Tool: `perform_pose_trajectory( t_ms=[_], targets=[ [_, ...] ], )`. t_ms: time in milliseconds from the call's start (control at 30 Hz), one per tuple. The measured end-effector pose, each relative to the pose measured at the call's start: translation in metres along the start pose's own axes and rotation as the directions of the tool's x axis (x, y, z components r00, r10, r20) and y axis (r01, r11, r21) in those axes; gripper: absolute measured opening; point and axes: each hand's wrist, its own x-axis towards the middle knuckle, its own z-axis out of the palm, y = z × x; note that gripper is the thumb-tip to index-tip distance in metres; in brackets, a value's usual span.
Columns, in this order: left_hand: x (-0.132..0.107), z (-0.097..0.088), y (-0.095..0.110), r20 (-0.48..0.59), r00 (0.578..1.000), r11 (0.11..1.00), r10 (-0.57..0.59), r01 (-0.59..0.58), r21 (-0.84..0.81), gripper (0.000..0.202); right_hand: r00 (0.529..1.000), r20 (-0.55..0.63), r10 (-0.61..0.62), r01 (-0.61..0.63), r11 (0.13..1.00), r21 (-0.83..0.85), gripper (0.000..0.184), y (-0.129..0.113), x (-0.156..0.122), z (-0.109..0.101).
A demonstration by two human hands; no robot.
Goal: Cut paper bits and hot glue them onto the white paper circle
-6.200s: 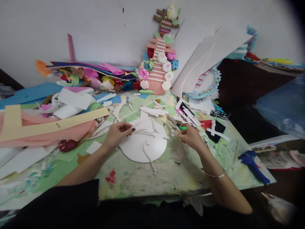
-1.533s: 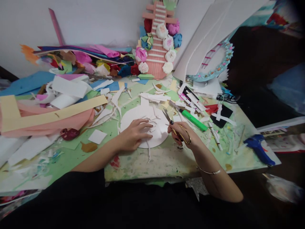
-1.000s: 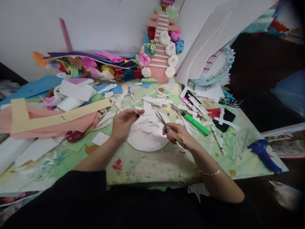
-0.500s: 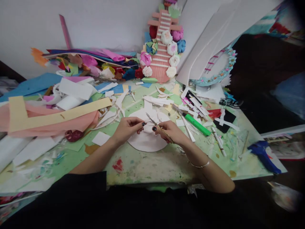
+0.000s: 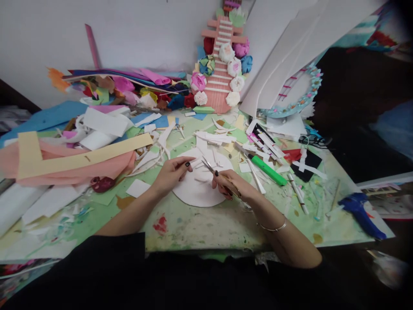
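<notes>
- The left hand is closed to a narrow pinch over the white disc, and from where I stand it seems to have a thin white strip between thumb and finger.
- The right hand grips gold-handled scissors, their blades pointing away and towards the left hand, near the strip. I can't tell for sure whether the blades touch it.
- My worry is those left fingertips: they sit close to the points, so a slip or a hurried squeeze could nick one. A strip that thin could also bend between the blades and come out ragged.
- Under both hands the white disc lies flat on the surface, with small white pieces loose on top. A brushing wrist could scatter them among similar scraps.
- Just right of the disc lies a green-handled cutter; an elbow or hand swung that way could knock it.
- Farther right, a blue glue gun rests near the surface's edge, where a bump might tip it off.
- At the back, a pink flower-trimmed model stands against the wall, well apart from the blades.
</notes>
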Motion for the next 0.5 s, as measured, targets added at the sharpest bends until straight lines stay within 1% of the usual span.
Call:
perform_pose_trajectory(
  t_ms=[67,133,200,267,367,500],
  targets=[
    [-0.0006,0.0026,0.0017,0.047,0.999,1.000,0.002,-0.001,-0.027,0.041,0.999,0.037,0.000,0.002,0.997,-0.079,0.057,-0.0018,-0.0009,0.0017],
    [-0.0018,0.0049,0.0031,0.070,0.998,1.000,0.003,-0.003,-0.007,0.048,0.998,0.064,0.006,0.003,0.991,-0.136,0.059,-0.0027,-0.0004,0.0032],
    [-0.0031,0.0061,0.0036,0.072,0.997,1.000,0.000,-0.002,0.029,0.053,0.998,0.066,0.011,-0.001,0.988,-0.157,0.060,-0.0024,0.0014,0.0042],
    [-0.0041,0.0062,0.0032,0.069,0.997,0.998,-0.019,0.015,0.062,0.056,0.999,0.043,0.014,-0.007,0.987,-0.158,0.059,-0.0009,0.0036,0.0047],
    [-0.0053,0.0059,0.0023,0.067,0.997,0.993,-0.036,0.028,0.114,0.052,1.000,0.019,0.020,-0.017,0.993,-0.120,0.056,0.0020,0.0059,0.0045],
    [-0.0059,0.0061,0.0016,0.076,0.997,0.984,-0.022,0.009,0.175,0.046,0.999,0.032,0.033,-0.029,0.992,-0.122,0.054,0.0038,0.0056,0.0035]
  ],
)
